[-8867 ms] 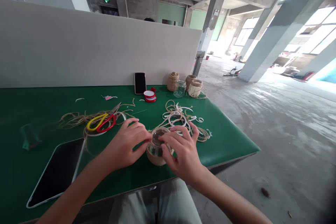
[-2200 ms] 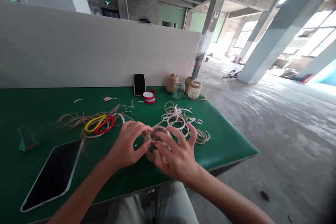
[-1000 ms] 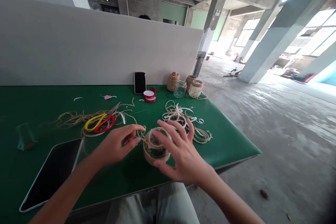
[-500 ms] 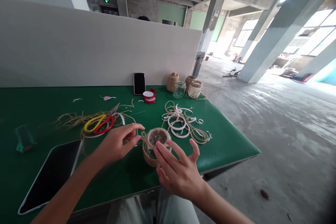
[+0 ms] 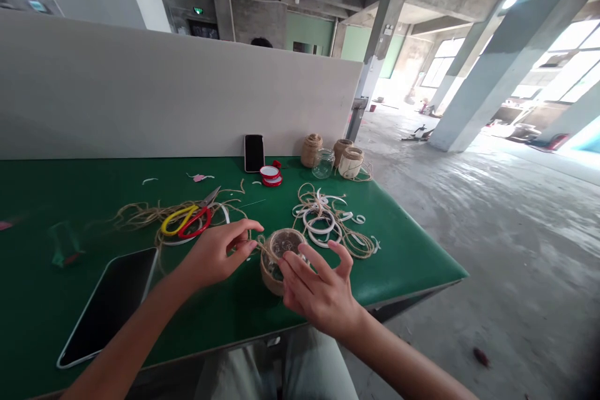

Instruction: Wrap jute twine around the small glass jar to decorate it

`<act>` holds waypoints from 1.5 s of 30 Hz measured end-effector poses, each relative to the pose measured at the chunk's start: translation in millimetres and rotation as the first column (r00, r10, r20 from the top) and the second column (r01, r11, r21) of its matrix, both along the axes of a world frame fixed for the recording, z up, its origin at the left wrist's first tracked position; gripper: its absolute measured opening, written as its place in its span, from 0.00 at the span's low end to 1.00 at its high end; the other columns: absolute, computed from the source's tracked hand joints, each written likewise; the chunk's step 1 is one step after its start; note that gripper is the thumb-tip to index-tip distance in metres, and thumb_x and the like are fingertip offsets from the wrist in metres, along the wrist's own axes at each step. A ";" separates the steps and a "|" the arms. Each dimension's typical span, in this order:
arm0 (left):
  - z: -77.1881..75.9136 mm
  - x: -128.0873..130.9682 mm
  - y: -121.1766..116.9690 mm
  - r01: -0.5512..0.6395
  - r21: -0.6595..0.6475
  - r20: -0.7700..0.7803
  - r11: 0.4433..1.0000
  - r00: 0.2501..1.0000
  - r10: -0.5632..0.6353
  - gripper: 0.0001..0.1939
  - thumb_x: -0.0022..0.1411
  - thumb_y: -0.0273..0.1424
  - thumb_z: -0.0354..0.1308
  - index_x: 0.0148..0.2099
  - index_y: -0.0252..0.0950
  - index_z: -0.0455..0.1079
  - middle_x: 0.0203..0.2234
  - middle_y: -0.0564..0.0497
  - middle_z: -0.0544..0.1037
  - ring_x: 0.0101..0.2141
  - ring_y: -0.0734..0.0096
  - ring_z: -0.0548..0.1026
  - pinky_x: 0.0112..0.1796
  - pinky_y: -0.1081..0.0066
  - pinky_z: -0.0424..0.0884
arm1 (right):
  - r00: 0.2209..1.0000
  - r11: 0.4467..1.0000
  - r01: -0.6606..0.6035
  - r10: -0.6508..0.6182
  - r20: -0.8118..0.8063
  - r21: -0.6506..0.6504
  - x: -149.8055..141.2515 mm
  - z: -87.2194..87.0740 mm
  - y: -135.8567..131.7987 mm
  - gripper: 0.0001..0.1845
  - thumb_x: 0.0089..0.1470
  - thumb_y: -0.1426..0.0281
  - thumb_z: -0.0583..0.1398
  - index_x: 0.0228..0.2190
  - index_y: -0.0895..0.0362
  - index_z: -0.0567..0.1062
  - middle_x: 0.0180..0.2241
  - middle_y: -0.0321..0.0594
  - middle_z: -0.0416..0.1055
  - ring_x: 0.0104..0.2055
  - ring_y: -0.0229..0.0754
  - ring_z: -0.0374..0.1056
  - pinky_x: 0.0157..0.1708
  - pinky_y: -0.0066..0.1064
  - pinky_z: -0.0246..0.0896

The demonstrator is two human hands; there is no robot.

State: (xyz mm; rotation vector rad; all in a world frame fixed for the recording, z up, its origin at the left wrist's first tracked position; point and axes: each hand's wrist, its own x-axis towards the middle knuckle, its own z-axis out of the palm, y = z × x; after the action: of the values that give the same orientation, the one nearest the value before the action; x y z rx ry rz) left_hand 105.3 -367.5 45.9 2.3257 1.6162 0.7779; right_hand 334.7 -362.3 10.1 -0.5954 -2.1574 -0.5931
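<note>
A glass jar (image 5: 272, 281) wrapped in jute stands near the table's front edge, its round mouth facing up. Jute twine (image 5: 268, 251) stretches from a small loop at the jar's left side across to my right hand (image 5: 321, 290). Thumb and forefinger of that hand pinch the twine over the jar's rim, the other fingers spread. On the jar's left, my left hand (image 5: 220, 253) has curled fingers closed around the twine near the loop, its forefinger pointing out over it. The exact grip of the left fingertips is partly hidden.
Scissors (image 5: 193, 220) with yellow and red handles lie on twine behind my left hand. A tablet (image 5: 110, 306) is at left. Twine and white ribbon (image 5: 323, 225) lie behind the jar. Ribbon rolls (image 5: 270, 176), a phone (image 5: 254, 153) and several jars (image 5: 323, 164) stand farther back.
My right hand has drawn its thumb and forefinger together on the twine, which now stretches between both hands. The view has shifted slightly; the jar stays in place.
</note>
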 end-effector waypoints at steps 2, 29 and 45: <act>2.0 0.0 -1.0 0.001 0.007 -0.005 1.000 1.000 -0.001 0.14 0.63 0.36 0.48 0.47 0.39 0.67 0.21 0.57 0.66 0.21 0.76 0.65 0.26 0.76 0.63 | 1.000 1.000 -0.004 0.004 -0.014 -0.026 -0.7 4.2 -0.8 0.11 0.55 0.73 0.57 0.39 0.50 0.75 0.39 0.29 0.76 0.49 0.39 0.65 0.62 0.45 0.28; -11.8 -5.8 -0.5 -0.024 0.086 -0.016 0.996 1.000 0.026 0.13 0.63 0.37 0.49 0.42 0.38 0.70 0.27 0.52 0.73 0.26 0.73 0.70 0.31 0.74 0.66 | 1.000 0.648 -0.014 0.028 0.005 -0.761 -8.7 36.9 12.6 0.45 0.45 0.58 0.61 0.60 0.56 0.50 0.50 0.47 0.67 0.58 0.54 0.52 0.59 0.61 0.19; -19.6 -8.6 -8.7 -0.007 0.272 0.062 0.962 0.998 -0.010 0.11 0.62 0.32 0.51 0.28 0.35 0.64 0.20 0.56 0.63 0.21 0.78 0.62 0.24 0.76 0.59 | 0.978 0.717 0.000 0.145 0.149 -0.698 4.8 43.5 1.3 0.38 0.54 0.51 0.54 0.60 0.54 0.52 0.64 0.39 0.49 0.67 0.54 0.33 0.60 0.57 0.09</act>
State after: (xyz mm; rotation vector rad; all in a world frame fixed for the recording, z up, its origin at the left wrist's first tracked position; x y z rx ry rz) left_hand 96.7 -376.2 26.3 2.4536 1.5665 1.1262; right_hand 339.5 -361.1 53.6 -0.8652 -2.5669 0.2681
